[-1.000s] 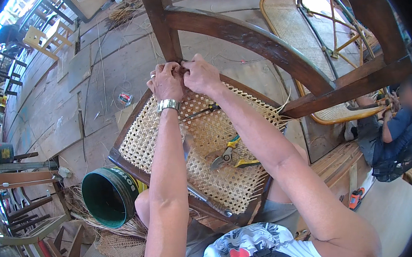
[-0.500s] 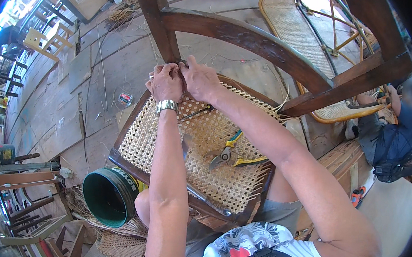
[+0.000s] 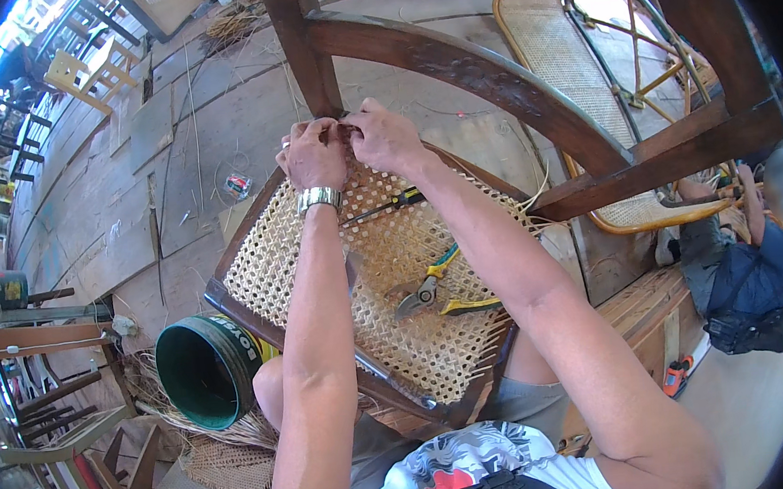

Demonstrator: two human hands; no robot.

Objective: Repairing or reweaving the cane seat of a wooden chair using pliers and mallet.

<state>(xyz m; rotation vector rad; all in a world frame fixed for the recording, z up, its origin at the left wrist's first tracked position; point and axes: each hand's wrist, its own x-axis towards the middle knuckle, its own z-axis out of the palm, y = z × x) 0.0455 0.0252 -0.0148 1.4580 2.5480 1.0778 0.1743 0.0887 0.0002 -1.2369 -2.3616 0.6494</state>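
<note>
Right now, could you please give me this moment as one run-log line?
left hand: at far corner of woven seat | right hand: beside left hand | fingertip hold: unclear | on seat: yellow-handled cutters, screwdriver

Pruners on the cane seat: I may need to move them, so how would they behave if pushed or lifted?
The pruners lie with handles spread, so they probably won't roll. Their metal blades may make that end dip if lifted by the handles. Pushed blade-first, they might snag in the open-weave seat.
</note>
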